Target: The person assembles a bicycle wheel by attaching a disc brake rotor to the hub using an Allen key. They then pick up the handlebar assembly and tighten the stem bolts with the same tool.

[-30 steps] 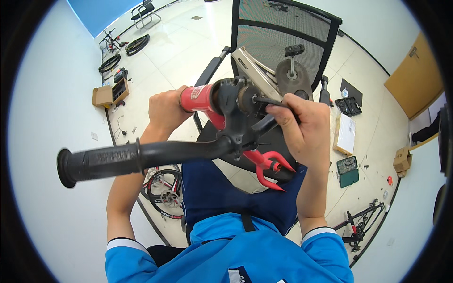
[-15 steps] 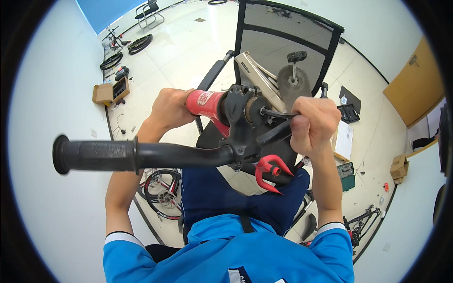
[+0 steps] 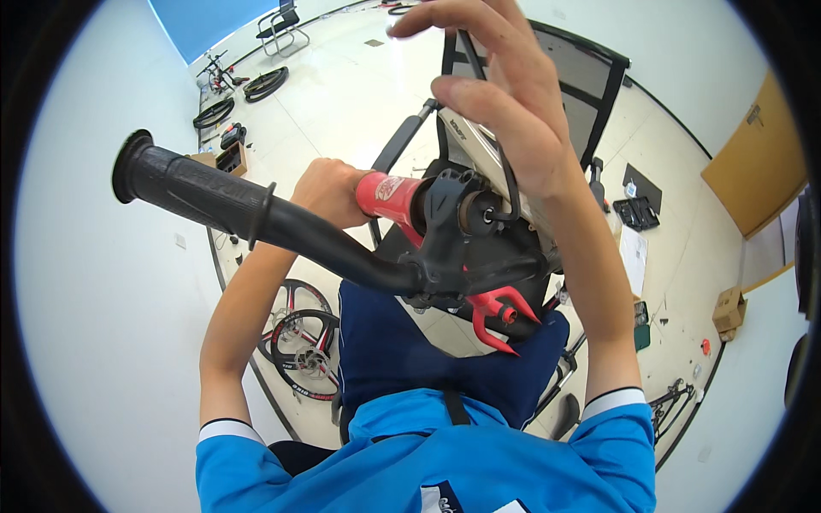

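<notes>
My left hand (image 3: 329, 192) is closed round the red head tube (image 3: 389, 197) of a bicycle frame. A black stem (image 3: 445, 222) joins this tube to a black handlebar (image 3: 342, 248), whose rubber grip (image 3: 197, 190) points to the left. A black hex key (image 3: 515, 197) sits with its short end in the bolt at the stem's cap; its long arm stands up and away. Beside that arm my right hand (image 3: 513, 98) is raised, its fingers spread and curved around the key without closing on it. A red two-pronged bicycle part (image 3: 496, 321) shows below the handlebar, over my lap.
A black mesh chair (image 3: 590, 81) stands in front, a light-coloured bicycle frame (image 3: 472, 137) leaning on it. Wheels (image 3: 304, 355) lie at the lower left. A tool case (image 3: 637, 214) and cardboard box (image 3: 729, 312) are on the right floor; more wheels (image 3: 265, 83) lie far left.
My right hand has opened from its grip on the hex key and risen. The key's long arm has swung from pointing right to pointing away. The handlebar's left end has tilted upward.
</notes>
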{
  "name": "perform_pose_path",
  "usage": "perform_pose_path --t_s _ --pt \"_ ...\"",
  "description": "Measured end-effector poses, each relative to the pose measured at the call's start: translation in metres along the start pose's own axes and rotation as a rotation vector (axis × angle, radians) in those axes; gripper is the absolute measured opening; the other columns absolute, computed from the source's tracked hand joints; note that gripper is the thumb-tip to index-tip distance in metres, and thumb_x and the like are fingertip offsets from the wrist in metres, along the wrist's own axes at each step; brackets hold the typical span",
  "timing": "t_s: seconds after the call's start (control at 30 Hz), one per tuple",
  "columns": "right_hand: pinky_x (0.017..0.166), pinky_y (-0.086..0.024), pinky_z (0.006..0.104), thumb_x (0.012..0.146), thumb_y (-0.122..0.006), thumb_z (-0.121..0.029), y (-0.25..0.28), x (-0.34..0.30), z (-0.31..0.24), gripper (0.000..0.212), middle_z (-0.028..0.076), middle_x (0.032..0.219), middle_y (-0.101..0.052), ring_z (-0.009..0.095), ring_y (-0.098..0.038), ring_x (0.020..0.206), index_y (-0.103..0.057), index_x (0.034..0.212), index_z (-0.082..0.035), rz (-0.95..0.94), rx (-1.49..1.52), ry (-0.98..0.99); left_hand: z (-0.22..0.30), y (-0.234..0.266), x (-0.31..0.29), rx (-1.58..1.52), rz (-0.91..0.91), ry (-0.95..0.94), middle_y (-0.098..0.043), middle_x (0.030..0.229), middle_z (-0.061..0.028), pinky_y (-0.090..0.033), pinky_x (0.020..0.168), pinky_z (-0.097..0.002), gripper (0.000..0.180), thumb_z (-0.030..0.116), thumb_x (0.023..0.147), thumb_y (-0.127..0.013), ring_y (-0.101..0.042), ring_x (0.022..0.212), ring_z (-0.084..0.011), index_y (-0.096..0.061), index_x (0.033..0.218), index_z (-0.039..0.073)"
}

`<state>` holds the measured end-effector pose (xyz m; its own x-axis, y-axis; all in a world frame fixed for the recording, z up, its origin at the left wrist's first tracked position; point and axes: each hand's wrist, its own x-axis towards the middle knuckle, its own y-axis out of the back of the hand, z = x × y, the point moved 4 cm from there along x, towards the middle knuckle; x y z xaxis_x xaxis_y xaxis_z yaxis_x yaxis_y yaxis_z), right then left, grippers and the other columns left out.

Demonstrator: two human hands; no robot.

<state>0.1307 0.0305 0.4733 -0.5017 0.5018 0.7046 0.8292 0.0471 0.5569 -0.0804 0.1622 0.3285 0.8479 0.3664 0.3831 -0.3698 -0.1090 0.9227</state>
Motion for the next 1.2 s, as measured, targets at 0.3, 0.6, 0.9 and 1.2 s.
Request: perform_pose_path --t_s 0.3,0.6,0.9,1.2 --pt "0.086 -0.058 0.0344 0.092 -0.058 0.007 -0.067 -0.006 -0.041 0.038 0.021 0.115 -0.071 0.028 -0.074 0.100 -0.061 0.129 0.004 0.163 0.023 -0.092 -0.016 -0.003 -0.010 0.038 -0.005 0.070 -0.070 0.073 -0.0139 -0.056 0.068 -0.0435 0.027 0.035 0.071 -0.079 -0.069 0.070 -0.0361 -0.072 0.084 0.013" --pt "0.106 -0.048 0.0477 0.075 -0.077 -0.010 -0.107 -0.101 -0.058 0.016 0.009 0.112 -0.075 0.026 -0.068 0.114 -0.076 0.091 -0.010 -0.016 -0.661 0.280 -0.026 -0.013 -0.013 -0.042 -0.082 0.125 -0.067 0.068 -0.0153 -0.054 0.062 -0.0430 0.018 0.021 0.066 -0.079 -0.065 0.064 -0.0382 -0.069 0.076 0.009" --pt "0.106 -0.042 0.0501 0.070 -0.058 0.005 -0.045 -0.119 -0.001 0.048 0.021 0.144 -0.056 0.040 -0.055 0.129 -0.070 0.117 0.001 0.129 -0.538 -0.189 -0.023 -0.011 -0.009 -0.055 -0.075 0.148 -0.067 0.068 -0.0155 -0.055 0.063 -0.0425 0.021 0.021 0.064 -0.081 -0.065 0.065 -0.0380 -0.071 0.079 0.009" --pt "0.120 -0.017 0.0552 0.088 -0.051 -0.037 -0.061 -0.040 -0.011 0.048 0.024 0.159 -0.036 0.042 -0.026 0.151 -0.072 0.125 -0.016 0.108 -0.625 -0.063 -0.028 -0.013 -0.015 -0.054 -0.073 0.174 -0.068 0.070 -0.0163 -0.055 0.066 -0.0449 0.021 0.022 0.066 -0.078 -0.066 0.067 -0.0390 -0.070 0.080 0.010"
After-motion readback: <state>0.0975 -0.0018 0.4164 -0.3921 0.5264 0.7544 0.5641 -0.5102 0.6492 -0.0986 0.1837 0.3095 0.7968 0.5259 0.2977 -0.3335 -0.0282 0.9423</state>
